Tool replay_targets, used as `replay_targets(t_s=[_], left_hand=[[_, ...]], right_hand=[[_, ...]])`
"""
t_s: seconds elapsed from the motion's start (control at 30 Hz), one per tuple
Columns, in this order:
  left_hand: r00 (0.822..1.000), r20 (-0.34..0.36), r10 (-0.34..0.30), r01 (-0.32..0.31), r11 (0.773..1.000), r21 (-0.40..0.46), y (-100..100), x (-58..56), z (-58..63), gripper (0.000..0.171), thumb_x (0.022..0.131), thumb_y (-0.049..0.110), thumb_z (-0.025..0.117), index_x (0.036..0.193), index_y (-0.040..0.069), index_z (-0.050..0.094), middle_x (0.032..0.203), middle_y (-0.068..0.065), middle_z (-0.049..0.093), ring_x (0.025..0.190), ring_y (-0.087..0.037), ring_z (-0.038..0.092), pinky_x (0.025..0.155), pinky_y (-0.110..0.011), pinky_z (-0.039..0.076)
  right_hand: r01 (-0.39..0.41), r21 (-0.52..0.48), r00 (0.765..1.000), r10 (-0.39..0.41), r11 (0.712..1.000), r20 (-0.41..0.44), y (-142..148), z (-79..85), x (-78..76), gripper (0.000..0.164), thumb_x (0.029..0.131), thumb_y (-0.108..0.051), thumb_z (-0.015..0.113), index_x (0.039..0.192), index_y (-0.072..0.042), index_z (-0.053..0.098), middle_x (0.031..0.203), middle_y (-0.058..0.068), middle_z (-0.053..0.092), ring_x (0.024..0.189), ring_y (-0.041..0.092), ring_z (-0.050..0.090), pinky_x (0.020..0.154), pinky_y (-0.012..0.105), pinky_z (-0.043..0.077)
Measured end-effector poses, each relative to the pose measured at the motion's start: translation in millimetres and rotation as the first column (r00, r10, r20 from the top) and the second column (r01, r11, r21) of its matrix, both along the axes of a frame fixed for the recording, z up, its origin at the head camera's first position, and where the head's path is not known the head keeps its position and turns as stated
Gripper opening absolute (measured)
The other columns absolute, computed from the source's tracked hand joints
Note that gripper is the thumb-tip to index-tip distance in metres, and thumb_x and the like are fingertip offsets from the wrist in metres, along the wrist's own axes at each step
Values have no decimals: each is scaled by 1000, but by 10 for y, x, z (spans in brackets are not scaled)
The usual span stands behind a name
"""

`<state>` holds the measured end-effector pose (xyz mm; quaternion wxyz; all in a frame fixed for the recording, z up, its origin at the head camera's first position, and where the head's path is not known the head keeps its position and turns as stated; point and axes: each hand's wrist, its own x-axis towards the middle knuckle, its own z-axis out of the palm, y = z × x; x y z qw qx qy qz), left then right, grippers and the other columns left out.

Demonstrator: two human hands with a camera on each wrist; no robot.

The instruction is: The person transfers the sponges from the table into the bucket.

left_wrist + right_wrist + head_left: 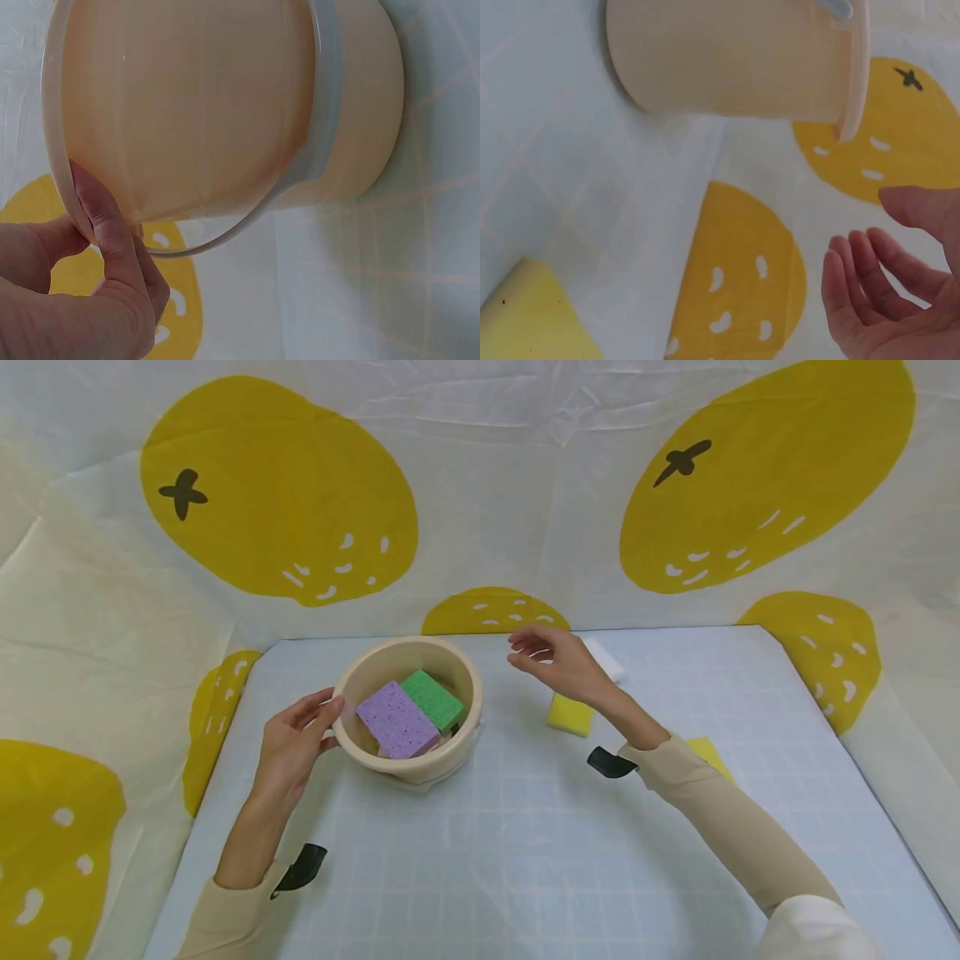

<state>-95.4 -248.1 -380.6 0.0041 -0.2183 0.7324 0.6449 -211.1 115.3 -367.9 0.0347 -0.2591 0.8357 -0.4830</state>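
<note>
A cream bucket point(423, 767) stands on the left part of the table, with a purple sponge point(397, 720) and a green sponge point(437, 700) inside. My left hand point(291, 739) pinches the bucket's left rim between thumb and fingers. In the left wrist view, the pale handle point(324, 97) hangs down along the bucket's outer wall. To the right of the bucket my right hand point(558, 662) hovers over the table, fingers loosely bent and holding nothing. Under that hand and forearm lie a yellow sponge point(570, 717) and a white block point(606, 660), both partly covered.
Another yellow piece point(710, 753) lies farther right, partly behind my right sleeve. A pale blue gridded cover point(480, 860) spans the tabletop. White sheeting point(517, 527) with large yellow fruit prints rises behind the table and at both sides.
</note>
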Motion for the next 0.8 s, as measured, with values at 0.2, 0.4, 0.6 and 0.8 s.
replay_targets(t_s=[0.2, 0.4, 0.6, 0.8], left_hand=[[1000, 6, 2, -2, 1000, -4, -5, 0, 2, 63, 96, 40, 73, 148, 9, 55, 133, -7, 61, 93, -9, 66, 77, -20, 60], [1000, -1, 2, -2, 1000, -7, 1, 1, 1, 62, 96, 39, 73, 147, 10, 56, 136, -8, 60, 94, -9, 65, 77, -21, 60], [1000, 9, 5, -5, 1000, -15, -3, -2, -1, 62, 96, 41, 73, 148, 11, 56, 139, -9, 59, 95, -9, 64, 77, -21, 60], [1000, 12, 9, -9, 1000, -16, 4, 3, 3, 62, 96, 40, 72, 148, 11, 56, 138, -10, 60, 95, -10, 65, 78, -21, 60]], right_hand=[[41, 13, 999, -41, 999, 8, 144, -111, -37, 33, 99, -17, 72, 125, 0, 65, 120, 15, 68, 108, 27, 66, 99, 44, 55], [93, 48, 995, -94, 995, 27, 321, -225, -102, 33, 99, -18, 71, 126, 1, 64, 122, 17, 68, 110, 29, 65, 101, 46, 54], [130, 55, 988, -134, 990, 74, 494, -334, -177, 35, 100, -19, 71, 127, 2, 63, 124, 19, 66, 113, 31, 64, 103, 47, 52], [177, 72, 980, -183, 981, 78, 642, -446, -260, 38, 100, -22, 70, 129, 2, 62, 125, 18, 66, 115, 31, 63, 103, 45, 52]])
